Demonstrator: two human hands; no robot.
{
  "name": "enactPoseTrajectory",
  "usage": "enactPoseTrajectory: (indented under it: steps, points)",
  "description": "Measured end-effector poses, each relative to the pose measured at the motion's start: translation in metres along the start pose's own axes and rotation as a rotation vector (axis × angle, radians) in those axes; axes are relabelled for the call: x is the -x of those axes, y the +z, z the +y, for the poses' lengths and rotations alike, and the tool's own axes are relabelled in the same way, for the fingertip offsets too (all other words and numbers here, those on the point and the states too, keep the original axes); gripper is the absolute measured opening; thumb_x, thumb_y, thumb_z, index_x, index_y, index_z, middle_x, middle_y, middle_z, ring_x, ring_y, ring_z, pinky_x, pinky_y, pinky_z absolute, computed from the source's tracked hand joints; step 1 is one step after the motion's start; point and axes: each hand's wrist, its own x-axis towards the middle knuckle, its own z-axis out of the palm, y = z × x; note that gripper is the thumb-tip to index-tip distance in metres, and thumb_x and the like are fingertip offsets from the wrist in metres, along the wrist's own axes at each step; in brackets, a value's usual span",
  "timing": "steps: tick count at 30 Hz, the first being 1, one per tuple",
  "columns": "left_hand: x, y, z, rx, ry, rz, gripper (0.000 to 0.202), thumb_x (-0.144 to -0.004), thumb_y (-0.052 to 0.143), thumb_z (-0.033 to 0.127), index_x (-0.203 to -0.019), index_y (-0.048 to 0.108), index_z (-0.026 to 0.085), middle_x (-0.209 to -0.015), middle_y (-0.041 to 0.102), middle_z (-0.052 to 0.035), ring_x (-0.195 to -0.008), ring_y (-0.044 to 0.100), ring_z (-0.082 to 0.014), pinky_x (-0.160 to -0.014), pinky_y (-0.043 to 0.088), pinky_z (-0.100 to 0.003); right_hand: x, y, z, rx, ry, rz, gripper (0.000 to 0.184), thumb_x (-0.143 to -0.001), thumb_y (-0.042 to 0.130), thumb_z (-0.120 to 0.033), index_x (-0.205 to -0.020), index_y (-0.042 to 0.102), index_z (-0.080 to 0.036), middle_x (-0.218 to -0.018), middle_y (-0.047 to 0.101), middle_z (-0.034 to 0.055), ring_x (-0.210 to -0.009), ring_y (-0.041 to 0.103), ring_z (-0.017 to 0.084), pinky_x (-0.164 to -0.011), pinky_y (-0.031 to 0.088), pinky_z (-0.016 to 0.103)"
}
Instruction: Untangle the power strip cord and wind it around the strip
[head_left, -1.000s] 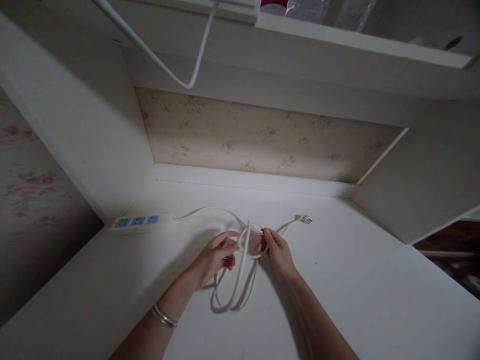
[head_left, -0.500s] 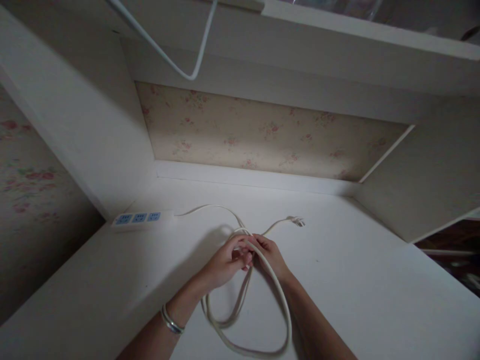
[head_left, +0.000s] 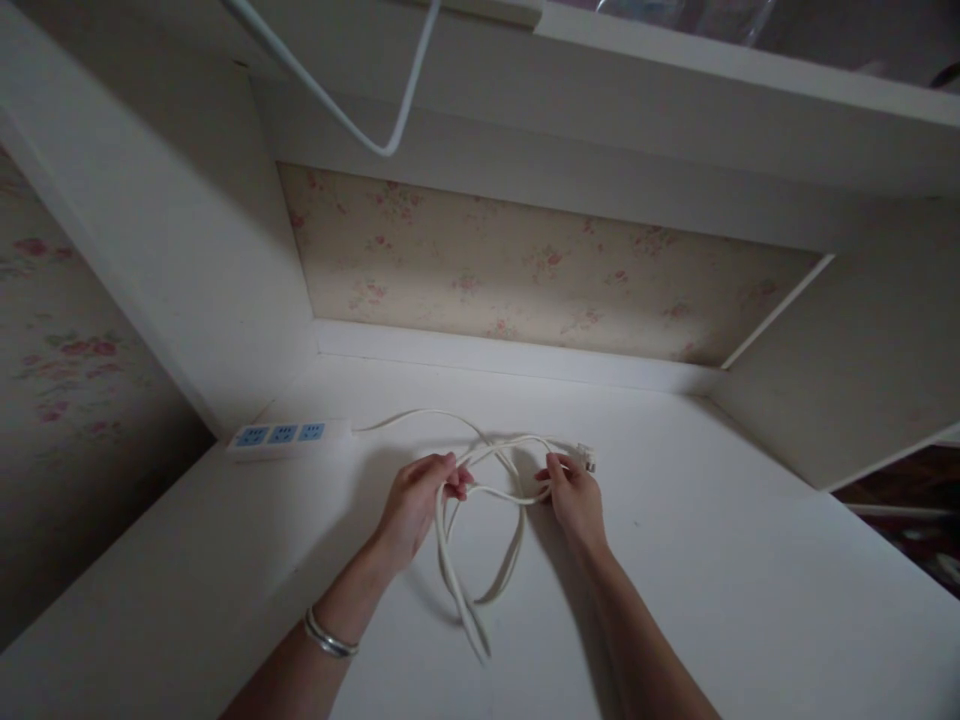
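A white power cord (head_left: 517, 545) runs in loose loops between my two hands, some of it hanging low toward me. My left hand (head_left: 420, 500) is closed around several strands at the left side of the loops. On the right, my right hand (head_left: 576, 497) pinches the cord between thumb and fingers. The cord's plug (head_left: 586, 458) shows just beyond my right hand. At the back left lies a white power strip (head_left: 289, 440) with three blue sockets, and the cord leads out of its right end.
The white desk surface (head_left: 697, 560) spreads under my hands. Side panels (head_left: 172, 230) stand left and right, with flowered wallpaper (head_left: 465, 270) behind. Overhead is a shelf (head_left: 675, 65), and a white bent rod (head_left: 386, 150) hangs down at upper left.
My hands have moved apart, the right one to the right near the plug. A cord loop now stretches between them, and the large front loop has shrunk and shifted.
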Motion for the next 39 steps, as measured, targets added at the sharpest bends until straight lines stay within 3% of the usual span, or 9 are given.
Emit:
enactPoseTrajectory:
  steps: [3,5,9,14,19,25,32,36,39]
  points:
    - [-0.002,-0.004,0.003,-0.059,0.039,0.056,0.022,-0.077,0.069,0.030,-0.067,0.065,0.011,-0.071,0.064,-0.0054,-0.065,0.054,-0.0119,-0.063,0.044,-0.025,-0.002,-0.013,-0.004,0.095,-0.019,0.109,0.052,-0.079,0.047,-0.063,-0.095,0.067,-0.017,-0.072,0.070,0.0053,-0.042,0.056,0.015,-0.047,0.043,0.028]
    - [-0.003,-0.007,0.006,-0.040,0.055,0.085,0.018,-0.076,0.071,0.028,-0.084,0.068,0.012,-0.075,0.066,-0.0047,-0.063,0.054,-0.0102,-0.061,0.043,-0.023,-0.004,-0.022,-0.005,0.147,-0.054,0.201,0.053,-0.080,0.047,-0.062,-0.102,0.065,-0.017,-0.071,0.070,0.0058,-0.045,0.057,0.017,-0.050,0.043,0.027]
    - [-0.007,-0.014,0.010,0.055,0.081,0.162,0.052,-0.072,0.074,0.021,-0.121,0.058,0.023,-0.085,0.069,-0.0023,-0.060,0.055,-0.0080,-0.061,0.043,-0.022,-0.011,-0.040,0.000,0.281,-0.061,0.324,0.047,-0.082,0.046,-0.055,-0.104,0.064,-0.017,-0.071,0.068,0.0060,-0.057,0.059,0.019,-0.055,0.040,0.027]
    - [-0.011,-0.017,0.009,0.105,0.075,0.194,0.044,-0.070,0.075,0.020,-0.112,0.064,0.020,-0.102,0.068,-0.0062,-0.063,0.056,-0.0066,-0.061,0.044,-0.021,-0.020,-0.046,0.014,0.492,-0.030,0.192,0.040,-0.083,0.044,-0.045,-0.109,0.064,-0.021,-0.075,0.066,0.0045,-0.063,0.057,0.020,-0.060,0.040,0.029]
    - [-0.010,-0.012,0.009,0.083,0.084,0.184,0.035,-0.071,0.075,0.022,-0.105,0.067,0.020,-0.103,0.068,-0.0064,-0.061,0.056,-0.0069,-0.060,0.044,-0.022,-0.015,-0.032,0.010,0.502,-0.277,0.217,0.046,-0.081,0.046,-0.044,-0.108,0.068,-0.014,-0.104,0.058,0.0143,-0.080,0.056,0.021,-0.080,0.043,0.035]
    - [-0.005,-0.013,0.010,0.127,0.079,0.091,0.031,-0.071,0.074,0.022,-0.102,0.069,0.022,-0.098,0.069,-0.0056,-0.062,0.056,-0.0082,-0.060,0.042,-0.023,0.003,-0.018,-0.007,0.137,-0.285,-0.092,0.057,-0.083,0.044,-0.032,-0.138,0.046,-0.015,-0.074,0.058,-0.0002,-0.066,0.052,0.016,-0.066,0.043,0.029]
    - [-0.001,-0.014,0.007,0.082,0.081,-0.017,0.025,-0.074,0.073,0.025,-0.098,0.071,0.019,-0.072,0.065,-0.0016,-0.062,0.054,-0.0090,-0.062,0.039,-0.023,0.029,-0.005,-0.069,-0.030,-0.466,-0.371,0.042,-0.094,0.035,-0.043,-0.110,0.065,-0.020,-0.093,0.060,0.0051,-0.087,0.054,0.018,-0.080,0.042,0.030]
    - [0.003,-0.006,0.011,-0.032,0.130,0.045,0.031,-0.073,0.072,0.031,-0.100,0.067,0.016,-0.068,0.062,0.0003,-0.059,0.051,-0.0093,-0.059,0.038,-0.023,0.041,-0.002,-0.124,-0.030,-0.393,-0.578,0.040,-0.092,0.040,-0.051,-0.097,0.065,-0.021,-0.071,0.056,-0.0008,-0.067,0.051,0.014,-0.062,0.041,0.024]
    - [0.015,0.000,0.008,-0.194,0.121,0.031,0.035,-0.078,0.067,0.036,-0.106,0.063,0.015,-0.068,0.061,0.0006,-0.056,0.051,-0.0095,-0.058,0.039,-0.023,0.036,-0.015,-0.160,-0.046,-0.356,-0.552,0.040,-0.087,0.047,-0.053,-0.077,0.062,-0.018,-0.062,0.049,-0.0027,-0.055,0.042,0.010,-0.049,0.033,0.021]
